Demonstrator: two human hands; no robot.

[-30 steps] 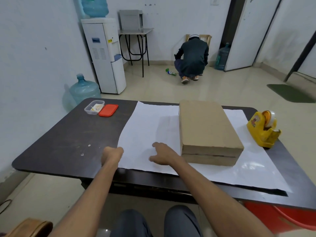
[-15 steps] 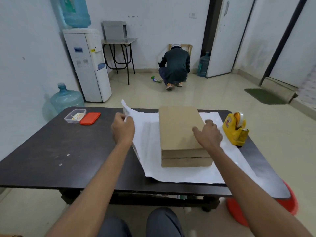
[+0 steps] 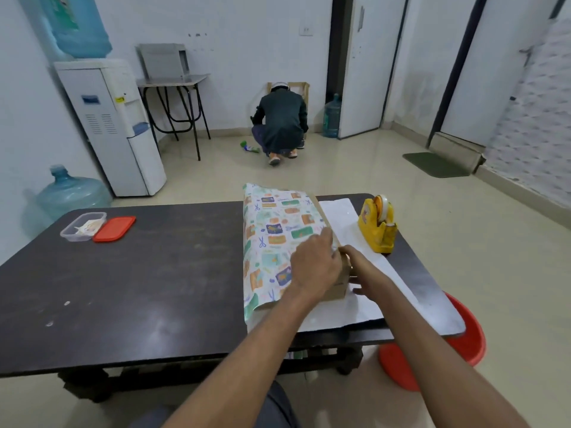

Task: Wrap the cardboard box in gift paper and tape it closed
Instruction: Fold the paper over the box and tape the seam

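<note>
The cardboard box [image 3: 336, 291] lies on the right half of the dark table [image 3: 154, 273]. Gift paper [image 3: 272, 236] is folded over it from the left, patterned side up, and covers most of its top. The paper's white underside still lies flat to the right of the box. My left hand [image 3: 315, 264] rests on top of the box and holds the folded paper's edge near the box's right edge. My right hand [image 3: 361, 270] is against the box's right side, with its fingers spread over the white paper. A yellow tape dispenser [image 3: 378, 225] stands just right of the paper.
A clear plastic tub [image 3: 82, 227] and its red lid [image 3: 115, 228] sit at the table's far left. A red basin [image 3: 463, 344] is on the floor under the table's right corner. A person [image 3: 281, 125] crouches by the far wall, near a water dispenser [image 3: 114, 128].
My left hand has carried the paper's left edge up and over the box to its right side. My right hand has come off the box top down to its right side.
</note>
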